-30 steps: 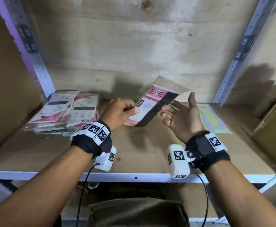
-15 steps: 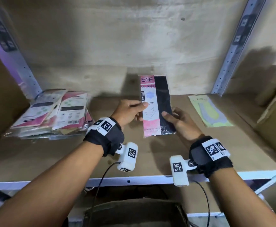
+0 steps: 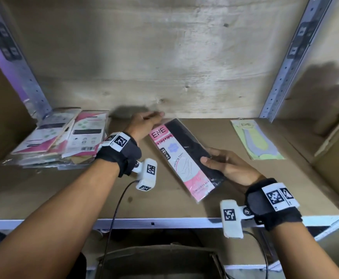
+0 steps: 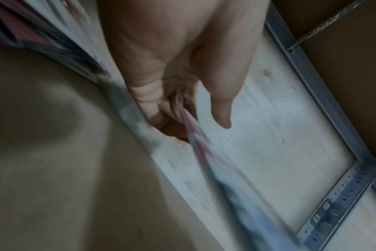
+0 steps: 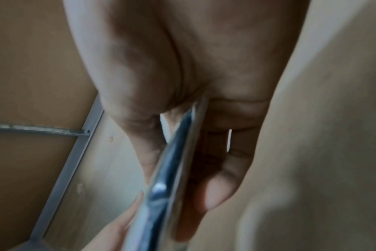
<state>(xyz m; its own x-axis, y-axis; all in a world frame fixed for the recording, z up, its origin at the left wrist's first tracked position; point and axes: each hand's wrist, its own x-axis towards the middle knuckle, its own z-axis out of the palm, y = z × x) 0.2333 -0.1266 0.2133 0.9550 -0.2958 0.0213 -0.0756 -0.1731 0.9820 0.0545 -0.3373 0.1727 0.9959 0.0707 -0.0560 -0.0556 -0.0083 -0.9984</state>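
While a cardboard box (image 3: pixel 156 258) sits nearest the camera beneath the front rail (image 3: pixel 164 222), a person works a flat stocking packet (image 3: pixel 182 158) onto the brown shelf (image 3: pixel 84 194) above it.

The right hand (image 3: pixel 231 168) clamps the packet's near right edge, thumb on top and fingers (image 5: pixel 221 191) underneath, as the right wrist view shows, apparently to carry its weight and steer it. The packet lies slanted in the middle of the shelf, pink printed side up beside a black panel. It is low over the board, and whether it touches cannot be told.

Farther in, the left hand (image 3: pixel 144 125) takes the packet's far top end; in the blurred left wrist view its fingers (image 4: pixel 148 95) fold around the plastic edge while the thumb sticks out beside it. Gripping both ends likely keeps the limp sleeve flat as it is squared up.

To the left, just beside that wrist, a loose stack of similar packets (image 3: pixel 64 141) suggests where the goods collect. A lone yellow-green packet (image 3: pixel 257 141) lies well apart on the right, near a leaning cardboard box (image 3: pixel 338 150).

Behind everything stands the pale plywood back panel (image 3: pixel 164 67), framed by perforated metal uprights (image 3: pixel 285 69).
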